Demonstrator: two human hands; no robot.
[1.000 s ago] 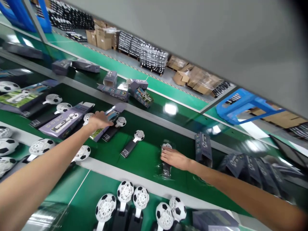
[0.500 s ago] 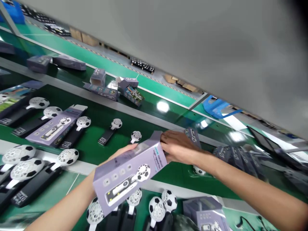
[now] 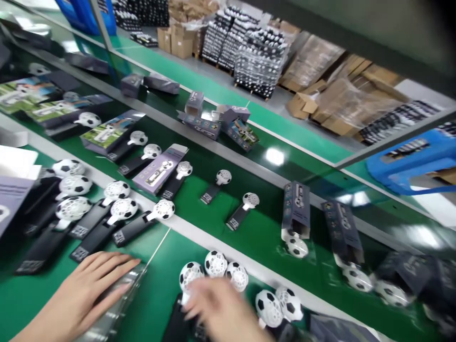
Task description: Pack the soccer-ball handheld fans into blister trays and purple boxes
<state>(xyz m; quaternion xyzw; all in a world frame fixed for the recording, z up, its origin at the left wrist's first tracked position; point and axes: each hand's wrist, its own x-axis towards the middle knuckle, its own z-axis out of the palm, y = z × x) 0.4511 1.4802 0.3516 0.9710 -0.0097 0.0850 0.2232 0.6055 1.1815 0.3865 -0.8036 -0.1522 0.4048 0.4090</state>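
My left hand [image 3: 89,289] lies at the bottom left with its fingers stretched flat. Its fingertips rest on a glossy, see-through stack [image 3: 117,304] on the green table [image 3: 156,285]. My right hand [image 3: 221,308] is a motion blur at the bottom centre, over a cluster of football-patterned hand fans [image 3: 213,270] with black handles; its fingers cannot be made out. More such fans [image 3: 117,209] lie in a row just above my left hand. A purple fan box [image 3: 158,170] lies flat on the green belt [image 3: 263,228] beyond.
Single fans [image 3: 245,206] and upright dark boxes [image 3: 296,209] stand along the belt, with bagged fans [image 3: 295,247] to the right. Boxes [image 3: 217,121] sit on the far belt. A blue stool [image 3: 409,159] and stacked cartons [image 3: 320,95] are behind.
Both hands held a purple box half a second ago; now neither does. They have drawn back to the near table, and the view has swung left.
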